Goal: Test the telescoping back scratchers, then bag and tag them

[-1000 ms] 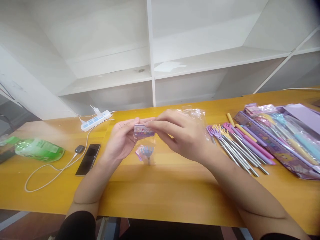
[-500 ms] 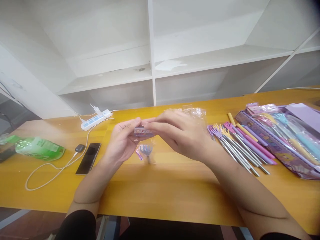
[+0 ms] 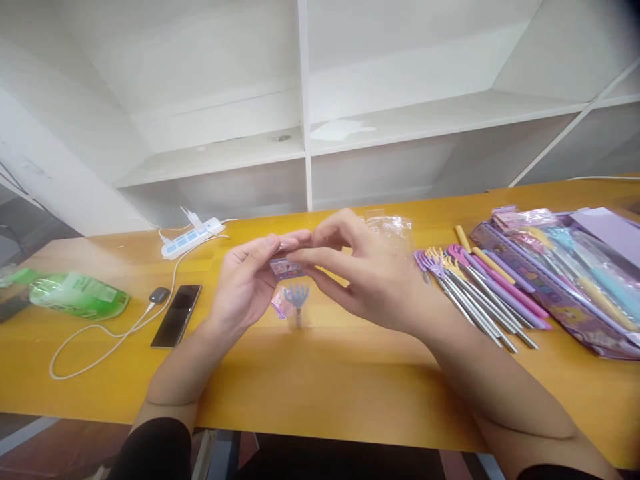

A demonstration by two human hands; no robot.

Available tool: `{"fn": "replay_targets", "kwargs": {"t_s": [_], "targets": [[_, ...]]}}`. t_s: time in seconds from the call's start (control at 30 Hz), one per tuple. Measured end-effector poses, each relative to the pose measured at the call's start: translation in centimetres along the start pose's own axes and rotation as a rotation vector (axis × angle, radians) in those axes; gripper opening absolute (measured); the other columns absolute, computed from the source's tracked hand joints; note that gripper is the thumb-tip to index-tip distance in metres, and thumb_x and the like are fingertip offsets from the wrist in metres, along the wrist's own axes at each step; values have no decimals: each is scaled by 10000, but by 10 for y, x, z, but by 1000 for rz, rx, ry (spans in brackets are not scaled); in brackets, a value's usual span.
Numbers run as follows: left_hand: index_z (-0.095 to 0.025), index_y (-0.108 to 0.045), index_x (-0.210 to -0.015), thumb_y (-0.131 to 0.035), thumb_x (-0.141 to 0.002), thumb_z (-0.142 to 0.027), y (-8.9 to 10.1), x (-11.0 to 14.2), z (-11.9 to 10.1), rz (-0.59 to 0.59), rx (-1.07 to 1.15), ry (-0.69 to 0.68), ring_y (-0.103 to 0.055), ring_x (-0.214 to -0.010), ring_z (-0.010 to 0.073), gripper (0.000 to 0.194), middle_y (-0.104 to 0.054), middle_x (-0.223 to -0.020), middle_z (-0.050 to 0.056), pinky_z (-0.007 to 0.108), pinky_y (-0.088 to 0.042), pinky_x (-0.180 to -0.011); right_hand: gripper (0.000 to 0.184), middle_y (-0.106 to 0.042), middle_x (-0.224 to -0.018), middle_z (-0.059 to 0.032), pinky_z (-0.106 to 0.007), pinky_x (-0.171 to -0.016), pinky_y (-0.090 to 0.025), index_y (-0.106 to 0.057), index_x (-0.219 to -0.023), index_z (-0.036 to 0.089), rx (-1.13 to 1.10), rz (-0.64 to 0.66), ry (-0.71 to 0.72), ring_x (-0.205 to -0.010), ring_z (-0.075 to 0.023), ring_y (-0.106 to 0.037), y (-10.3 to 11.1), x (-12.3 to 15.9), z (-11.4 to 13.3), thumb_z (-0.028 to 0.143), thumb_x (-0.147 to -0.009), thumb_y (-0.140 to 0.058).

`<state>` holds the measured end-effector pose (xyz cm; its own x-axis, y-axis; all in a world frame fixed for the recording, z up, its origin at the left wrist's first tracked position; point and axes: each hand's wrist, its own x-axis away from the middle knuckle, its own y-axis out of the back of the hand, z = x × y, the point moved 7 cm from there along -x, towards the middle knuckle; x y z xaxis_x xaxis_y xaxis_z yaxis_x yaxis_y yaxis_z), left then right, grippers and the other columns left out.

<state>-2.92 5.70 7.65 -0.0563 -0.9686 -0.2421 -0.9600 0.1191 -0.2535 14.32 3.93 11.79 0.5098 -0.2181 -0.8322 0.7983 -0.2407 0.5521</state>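
Note:
Between my hands is a small printed card (image 3: 286, 268) with colourful pictures, apparently the top of a clear bag. My left hand (image 3: 243, 277) is closed on its left side, thumb over the top edge. From the right, my right hand (image 3: 363, 270) has its thumb and fingertips at the card's right edge, the index finger bent above. Just below the card a blue-grey claw-shaped back scratcher head (image 3: 297, 295) shows through clear plastic, its short stem pointing toward me. A pink-purple printed piece (image 3: 279, 304) is beside it. Whether bag and card are joined I cannot tell.
To the right lie several back scratchers (image 3: 465, 287) with metal rods, coloured handles (image 3: 515, 287) and a purple printed case (image 3: 555, 300) of wrapped ones. Clear bags (image 3: 390, 230) lie behind my right hand. Leftward are a phone (image 3: 177, 316), green bottle (image 3: 77, 295) and power strip (image 3: 193, 238).
My right index finger has lifted and bent, and the right fingers have spread. The card has tipped so more of its printed face shows. My left hand is nearly unmoved.

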Motion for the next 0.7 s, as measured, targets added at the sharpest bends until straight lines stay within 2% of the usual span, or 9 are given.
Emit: {"fn": "replay_targets", "kwargs": {"t_s": [0.13, 0.27, 0.5, 0.6, 0.7], "targets": [[-265, -871, -941, -766, -1004, -480, 0, 1, 0, -21, -10, -22, -787, -1223, 290, 247, -843, -1222, 68, 409, -696, -963, 229, -643, -1156, -63, -313, -703, -562, -717, -1219, 265, -33, -34, 12, -822, -140, -612, 0, 0, 0, 164, -1015, -688], [-274, -861, -933, -756, -1011, -486, 1, 1, 0, -26, -26, -26, -772, -1263, 292, 249, -843, -1222, 55, 420, -697, -970, 207, -678, -1171, -60, -317, -692, -553, -718, -1148, 253, 32, -64, 48, -782, -129, -602, 1, 1, 3, 120, -999, -664], [-269, -856, -944, -763, -999, -495, 2, 2, 1, -32, -18, -32, -779, -1238, 295, 251, -833, -1253, 65, 382, -705, -871, 156, -703, -1206, -83, -313, -700, -571, -715, -1149, 242, 15, -17, 34, -763, -123, -620, -1, 1, 3, 164, -1023, -670], [-253, -847, -938, -767, -994, -500, -1, 4, 2, -29, -36, -33, -778, -1235, 307, 266, -830, -1256, 79, 394, -703, -884, 164, -736, -1214, -70, -315, -733, -579, -690, -1154, 255, -21, -35, 27, -855, -152, -687, -1, 1, 2, 145, -1039, -650], [-237, -839, -963, -752, -1009, -505, -6, 3, 4, 31, -13, -33, -794, -1189, 306, 286, -833, -1225, 94, 407, -699, -910, 278, -772, -1154, -41, -294, -814, -597, -633, -1284, 256, -135, -67, -15, -971, -160, -731, -2, 2, -1, 99, -1057, -613]]}}
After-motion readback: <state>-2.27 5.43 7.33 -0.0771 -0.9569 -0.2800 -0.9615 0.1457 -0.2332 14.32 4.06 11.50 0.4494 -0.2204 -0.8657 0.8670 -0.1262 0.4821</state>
